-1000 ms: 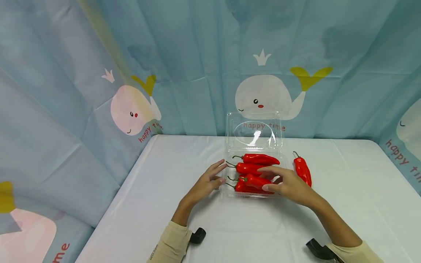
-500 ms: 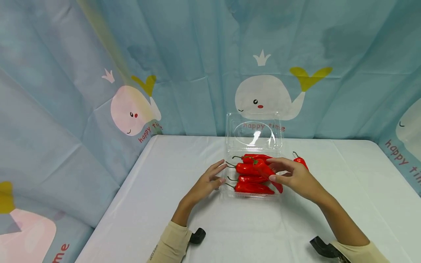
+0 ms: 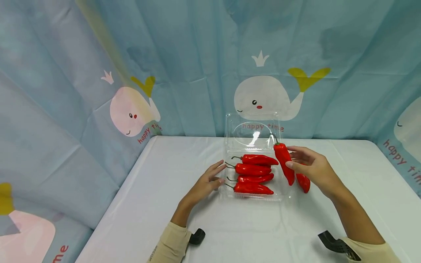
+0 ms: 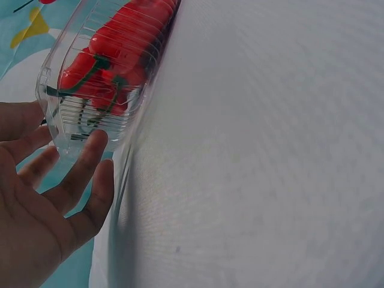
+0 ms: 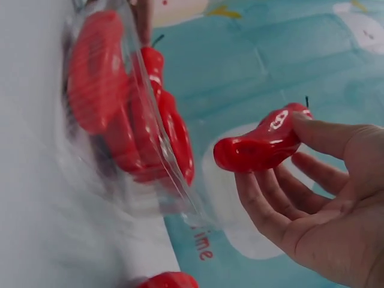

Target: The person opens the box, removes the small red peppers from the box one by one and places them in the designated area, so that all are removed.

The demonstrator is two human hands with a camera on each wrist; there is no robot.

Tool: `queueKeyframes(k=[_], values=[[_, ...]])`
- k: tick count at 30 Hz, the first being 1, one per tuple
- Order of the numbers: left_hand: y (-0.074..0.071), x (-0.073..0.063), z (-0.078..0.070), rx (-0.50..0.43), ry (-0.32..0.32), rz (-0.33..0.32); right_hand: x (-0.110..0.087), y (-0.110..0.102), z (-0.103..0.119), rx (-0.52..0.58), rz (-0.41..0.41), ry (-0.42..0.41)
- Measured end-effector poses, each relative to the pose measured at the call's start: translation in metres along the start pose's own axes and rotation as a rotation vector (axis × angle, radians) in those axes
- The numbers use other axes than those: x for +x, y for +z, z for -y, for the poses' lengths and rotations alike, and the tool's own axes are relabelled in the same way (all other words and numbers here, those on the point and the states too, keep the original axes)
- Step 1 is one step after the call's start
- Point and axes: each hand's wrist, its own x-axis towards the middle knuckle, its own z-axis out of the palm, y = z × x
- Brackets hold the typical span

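A clear plastic clamshell box (image 3: 279, 189) stands on the table with its lid raised at the back. Several red chili peppers (image 3: 253, 169) lie in it side by side, stems to the left. My right hand (image 3: 317, 171) pinches one red chili pepper (image 3: 284, 164) between thumb and fingers, above the box's right edge. In the right wrist view this held pepper (image 5: 258, 144) is apart from the box. My left hand (image 3: 204, 183) is at the box's left side with fingers spread; in the left wrist view its fingertips (image 4: 96, 143) are against the box wall.
Another red chili pepper (image 3: 303, 183) lies on the white-covered table (image 3: 250, 226) right of the box, partly hidden by the right hand and held pepper. A blue whale-print curtain (image 3: 194, 91) hangs behind the table. Black wrist mounts (image 3: 197, 236) stick out from both sleeves.
The right hand has lifted one pepper off the others in the box, moved it to the right and turned it stem-up. The left hand has stayed at the box's left side.
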Motion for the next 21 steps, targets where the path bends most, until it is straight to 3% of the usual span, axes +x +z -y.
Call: queueKeyframes(k=[21], values=[[0.0, -0.001, -0.002, -0.015, 0.007, 0.003, 0.004, -0.04, -0.024, 0.007, -0.089, 0.075]])
